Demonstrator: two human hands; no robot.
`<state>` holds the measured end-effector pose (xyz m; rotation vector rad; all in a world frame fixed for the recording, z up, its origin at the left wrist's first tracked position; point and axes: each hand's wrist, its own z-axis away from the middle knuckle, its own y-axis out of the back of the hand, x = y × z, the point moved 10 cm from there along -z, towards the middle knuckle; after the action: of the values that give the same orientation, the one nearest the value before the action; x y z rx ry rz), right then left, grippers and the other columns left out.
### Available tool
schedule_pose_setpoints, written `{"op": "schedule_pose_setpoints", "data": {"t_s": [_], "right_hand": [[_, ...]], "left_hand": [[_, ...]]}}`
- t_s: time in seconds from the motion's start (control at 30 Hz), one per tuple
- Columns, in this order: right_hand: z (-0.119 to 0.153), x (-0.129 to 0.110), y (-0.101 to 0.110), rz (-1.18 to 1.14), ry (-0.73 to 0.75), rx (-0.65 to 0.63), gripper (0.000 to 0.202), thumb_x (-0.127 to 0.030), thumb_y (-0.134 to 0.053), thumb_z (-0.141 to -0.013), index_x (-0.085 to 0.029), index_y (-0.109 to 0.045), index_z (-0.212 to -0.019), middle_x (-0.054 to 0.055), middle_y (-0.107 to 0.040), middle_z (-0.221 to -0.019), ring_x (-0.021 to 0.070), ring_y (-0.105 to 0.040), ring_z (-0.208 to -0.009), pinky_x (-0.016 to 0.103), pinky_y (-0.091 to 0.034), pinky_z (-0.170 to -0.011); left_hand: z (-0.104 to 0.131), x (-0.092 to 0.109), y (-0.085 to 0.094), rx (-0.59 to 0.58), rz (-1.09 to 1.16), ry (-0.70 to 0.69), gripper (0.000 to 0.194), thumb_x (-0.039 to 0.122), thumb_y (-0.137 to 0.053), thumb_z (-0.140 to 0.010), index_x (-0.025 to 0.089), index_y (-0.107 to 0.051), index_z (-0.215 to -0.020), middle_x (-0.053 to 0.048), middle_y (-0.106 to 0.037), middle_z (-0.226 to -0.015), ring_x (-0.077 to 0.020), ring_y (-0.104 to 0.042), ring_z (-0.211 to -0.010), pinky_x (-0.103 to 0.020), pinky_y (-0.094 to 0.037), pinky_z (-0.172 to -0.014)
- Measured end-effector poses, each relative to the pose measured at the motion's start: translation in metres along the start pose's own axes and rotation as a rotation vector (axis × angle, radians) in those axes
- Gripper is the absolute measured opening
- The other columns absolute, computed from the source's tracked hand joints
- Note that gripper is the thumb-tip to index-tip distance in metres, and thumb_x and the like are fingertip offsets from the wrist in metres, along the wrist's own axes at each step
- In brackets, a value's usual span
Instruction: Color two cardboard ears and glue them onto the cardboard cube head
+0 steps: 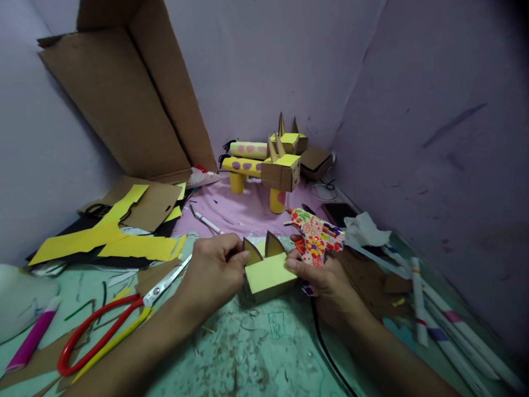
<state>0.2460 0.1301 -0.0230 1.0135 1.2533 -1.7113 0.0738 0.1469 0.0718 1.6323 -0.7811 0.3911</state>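
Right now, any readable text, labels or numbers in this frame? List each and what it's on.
None readable.
Green table mat: a faint boxed scribble near the black cable, too blurred to read.
Glue gun in the right hand: floral pattern only, no lettering.

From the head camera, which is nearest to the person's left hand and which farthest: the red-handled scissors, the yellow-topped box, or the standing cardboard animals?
1. Yellow-topped box: touching the left hand, on its right.
2. Red-handled scissors: on the table to the hand's left, blades pointing toward it.
3. Cardboard animals: standing far back by the wall.
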Motion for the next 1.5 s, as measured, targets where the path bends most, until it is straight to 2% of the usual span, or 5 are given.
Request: {"op": "schedule_pose_setpoints", "data": {"t_s": [0.6, 0.87, 1.07, 1.4, 1.5], "right_hand": [[0.001, 0.003, 0.002, 0.017, -0.013, -0.01, 0.018, -0.021, -0.077, -0.052, -0.016, -0.062, -0.062, -0.002, -0.055, -0.061, 0.0116, -0.049, -0.058, 0.024, -0.034, -0.053], [0.007, 0.0, 0.006, -0.013, 0.012, 0.1, 0.034, -0.018, -0.08, -0.047, -0.018, -0.064, -0.077, -0.002, -0.06, -0.063, 0.0142, -0.054, -0.058, 0.027, -0.041, -0.056], [0.011, 0.007, 0.0, -0.031, -0.044, 0.046, 0.029, -0.022, -0.081, -0.051, -0.017, -0.063, -0.073, -0.002, -0.058, -0.06, 0.0126, -0.053, -0.053, 0.026, -0.041, -0.052], [-0.015, 0.003, 0.033, 0.237, -0.148, 0.119, 0.022, -0.023, -0.075, -0.057, -0.014, -0.056, -0.053, 0.0, -0.054, -0.042, 0.011, -0.05, -0.036, 0.018, -0.026, -0.031], [-0.013, 0.0, 0.032, 0.271, -0.175, 0.052, 0.02, -0.026, -0.074, -0.06, -0.012, -0.06, -0.056, 0.004, -0.061, -0.05, 0.0127, -0.055, -0.042, 0.021, -0.035, -0.036]], "left_hand": [[0.001, 0.0, 0.0, -0.012, 0.024, 0.026, 0.021, 0.017, -0.052, -0.072, 0.018, -0.043, -0.052, 0.006, -0.04, -0.048, -0.0089, -0.036, -0.048, -0.022, -0.028, -0.047], [0.002, -0.005, -0.002, -0.064, 0.103, 0.046, 0.016, 0.022, -0.056, -0.071, 0.017, -0.05, -0.057, 0.006, -0.046, -0.052, -0.0089, -0.041, -0.05, -0.021, -0.03, -0.046], [0.006, -0.011, -0.008, -0.14, 0.151, 0.063, 0.01, 0.026, -0.056, -0.073, 0.017, -0.059, -0.069, 0.002, -0.058, -0.063, -0.0125, -0.052, -0.058, -0.023, -0.038, -0.052], [0.02, -0.033, -0.009, -0.178, 0.281, 0.147, 0.04, 0.037, -0.061, -0.072, 0.016, -0.052, -0.105, 0.0, -0.057, -0.072, -0.0132, -0.052, -0.058, -0.024, -0.038, -0.051], [0.025, -0.035, -0.016, -0.238, 0.288, 0.168, 0.051, 0.032, -0.064, -0.068, 0.016, -0.048, -0.114, -0.003, -0.058, -0.081, -0.0149, -0.054, -0.063, -0.026, -0.04, -0.055]]}}
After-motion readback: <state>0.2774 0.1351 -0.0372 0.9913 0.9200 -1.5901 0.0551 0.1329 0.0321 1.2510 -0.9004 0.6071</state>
